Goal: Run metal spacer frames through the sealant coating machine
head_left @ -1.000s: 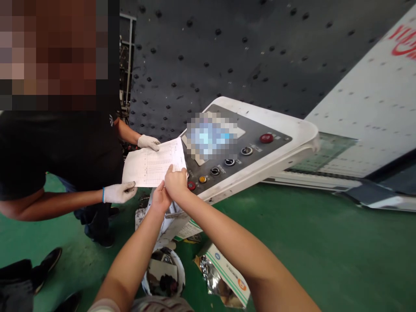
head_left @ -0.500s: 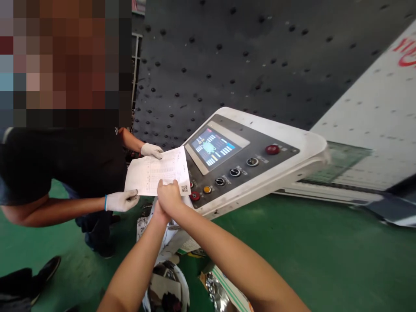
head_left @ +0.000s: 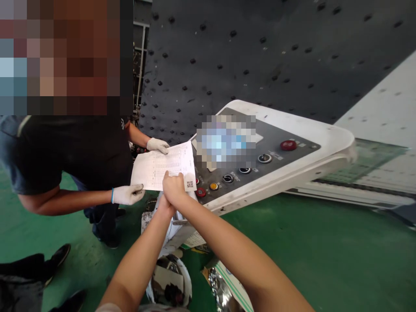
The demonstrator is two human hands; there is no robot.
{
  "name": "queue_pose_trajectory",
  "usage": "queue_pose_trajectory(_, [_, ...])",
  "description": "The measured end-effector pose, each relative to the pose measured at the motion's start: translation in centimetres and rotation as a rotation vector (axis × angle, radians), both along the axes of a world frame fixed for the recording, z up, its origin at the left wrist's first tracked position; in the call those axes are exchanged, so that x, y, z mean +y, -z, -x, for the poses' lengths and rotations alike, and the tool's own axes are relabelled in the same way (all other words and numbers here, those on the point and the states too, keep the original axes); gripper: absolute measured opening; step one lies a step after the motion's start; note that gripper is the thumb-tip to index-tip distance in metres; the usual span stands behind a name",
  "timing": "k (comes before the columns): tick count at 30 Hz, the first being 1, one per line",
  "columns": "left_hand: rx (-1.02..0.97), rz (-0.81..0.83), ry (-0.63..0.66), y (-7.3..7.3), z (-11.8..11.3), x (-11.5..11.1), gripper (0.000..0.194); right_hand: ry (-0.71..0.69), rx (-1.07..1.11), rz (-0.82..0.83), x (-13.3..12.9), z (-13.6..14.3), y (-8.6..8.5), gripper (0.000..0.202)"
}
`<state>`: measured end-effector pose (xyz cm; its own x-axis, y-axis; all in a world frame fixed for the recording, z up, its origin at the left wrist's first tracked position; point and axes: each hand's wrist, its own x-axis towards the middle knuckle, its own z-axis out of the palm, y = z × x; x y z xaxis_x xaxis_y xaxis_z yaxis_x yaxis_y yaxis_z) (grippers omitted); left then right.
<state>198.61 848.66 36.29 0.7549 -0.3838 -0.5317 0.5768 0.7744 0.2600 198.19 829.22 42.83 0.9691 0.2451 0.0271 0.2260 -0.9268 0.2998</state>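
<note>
White gloves cover both hands of the co-worker: the near gloved hand (head_left: 128, 195) pinches the lower left corner of a printed paper (head_left: 144, 171), and the far gloved hand (head_left: 158, 145) grips its upper edge. The person's own left hand (head_left: 167, 206) comes up beneath the paper's lower edge, its fingers hidden by the other hand, so I cannot tell whether they are spread or closed. The right hand (head_left: 176, 189) lies over it, mostly curled, with one fingertip (head_left: 167, 174) reaching over the printed lines; whether it presses on the sheet or pinches it cannot be told. That hand also covers a stretch of the paper's lower edge, just left of a QR code (head_left: 190, 184).

Around them, from the left: a dark shoe (head_left: 61, 255) on the green floor (head_left: 78, 264), then the co-worker's dark shirt (head_left: 87, 151). Below the forearms stand a stained bucket (head_left: 189, 277) and an open carton (head_left: 234, 284) with silvery foil, partly blocked by the right forearm. The paper overlaps the left corner of a white-framed control panel (head_left: 334, 141) with a blurred screen (head_left: 224, 143), a yellow button (head_left: 213, 186) and a red button (head_left: 288, 145). Behind rises a dark studded board (head_left: 260, 78); at far right is greenish glass (head_left: 377, 158).
</note>
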Motion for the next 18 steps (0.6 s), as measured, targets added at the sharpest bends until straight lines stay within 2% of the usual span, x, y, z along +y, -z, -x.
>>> queue_pose_trajectory(4, [-0.010, -0.018, -0.037, 0.4, -0.3, -0.4, 0.030, 0.025, -0.002, -0.017, -0.4, -0.4, -0.1, 0.058])
queue_pose_trajectory(9, [0.048, -0.051, 0.038, 1.1, -1.2, -0.3, 0.030, 0.025, -0.001, -0.008, -0.1, -0.6, 0.2, 0.062])
queue_pose_trajectory(14, [0.096, -0.102, 0.114, 1.5, -1.6, 0.4, 0.027, -0.017, 0.015, 0.003, 1.5, 0.9, 1.6, 0.071])
queue_pose_trajectory(18, [0.061, -0.131, 0.067, 1.6, -1.1, 0.2, 0.024, -0.074, -0.091, -0.069, 2.2, 2.1, 2.7, 0.066])
